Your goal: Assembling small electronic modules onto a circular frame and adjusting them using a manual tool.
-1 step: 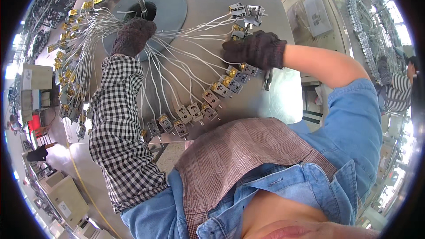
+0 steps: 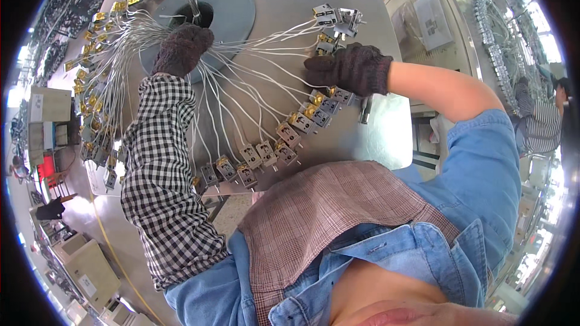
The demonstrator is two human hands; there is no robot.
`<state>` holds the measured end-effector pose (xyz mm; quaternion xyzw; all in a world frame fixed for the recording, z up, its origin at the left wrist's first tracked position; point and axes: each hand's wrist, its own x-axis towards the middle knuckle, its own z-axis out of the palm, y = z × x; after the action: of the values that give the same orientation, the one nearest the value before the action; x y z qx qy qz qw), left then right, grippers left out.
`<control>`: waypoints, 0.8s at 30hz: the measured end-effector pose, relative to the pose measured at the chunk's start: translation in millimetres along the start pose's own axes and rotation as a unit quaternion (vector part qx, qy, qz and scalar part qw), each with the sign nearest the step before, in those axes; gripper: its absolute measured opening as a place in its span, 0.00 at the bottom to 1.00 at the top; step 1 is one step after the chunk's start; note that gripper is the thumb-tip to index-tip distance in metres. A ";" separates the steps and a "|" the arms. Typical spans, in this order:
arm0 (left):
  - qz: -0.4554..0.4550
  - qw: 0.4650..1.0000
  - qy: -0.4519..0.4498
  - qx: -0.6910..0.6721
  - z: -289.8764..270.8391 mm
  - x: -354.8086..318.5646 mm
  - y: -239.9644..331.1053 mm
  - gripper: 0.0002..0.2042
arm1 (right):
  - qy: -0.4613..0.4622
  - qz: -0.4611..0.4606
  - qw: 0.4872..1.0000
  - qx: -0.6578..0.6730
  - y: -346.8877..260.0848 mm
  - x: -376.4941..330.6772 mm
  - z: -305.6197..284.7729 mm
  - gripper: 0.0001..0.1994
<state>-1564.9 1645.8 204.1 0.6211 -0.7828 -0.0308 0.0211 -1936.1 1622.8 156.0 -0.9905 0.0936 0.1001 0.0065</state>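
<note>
Small metal boxes with gold-coloured parts, each on a thin pale wire, fan out over a steel table (image 2: 296, 0). My left hand (image 2: 183, 50), in a dark knitted glove, is closed round the bundle of wires (image 2: 212, 54) beside the hole of a grey round plate (image 2: 232, 6). Among the boxes on the right, my gloved right hand (image 2: 350, 69) has its fingers curled and pressed together; what lies under them is hidden. Just beyond it sit shiny metal boxes (image 2: 338, 19). A curved row of metal boxes (image 2: 289, 134) runs along the near side.
More boxes with gold-coloured parts (image 2: 90, 105) hang together along the left table edge. A pale cabinet (image 2: 435, 24) stands at the right. A person in a striped top (image 2: 541, 124) is at the far right. Beige machine housings (image 2: 90, 271) stand on the floor at lower left.
My right hand has shifted very slightly. Otherwise nothing visibly differs; the left hand stays on the wires.
</note>
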 end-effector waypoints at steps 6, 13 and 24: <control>0.077 0.995 0.011 0.064 17.9 -6.5 -29.5 0.07 | -0.209 0.099 0.973 -0.001 -20.3 14.8 -75.2 0.19; 0.078 0.996 0.025 0.043 2.4 1.6 -5.5 0.06 | -0.040 0.228 0.973 0.010 -18.8 7.1 -56.1 0.11; 0.172 0.973 0.103 0.114 27.5 17.5 -29.0 0.11 | 0.175 0.009 0.982 -0.066 33.1 -5.3 -5.0 0.16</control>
<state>-1542.7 1622.8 174.5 0.4751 -0.8700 0.1272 0.0360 -1946.4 1591.1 162.2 -0.9901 0.0958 -0.0683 -0.0765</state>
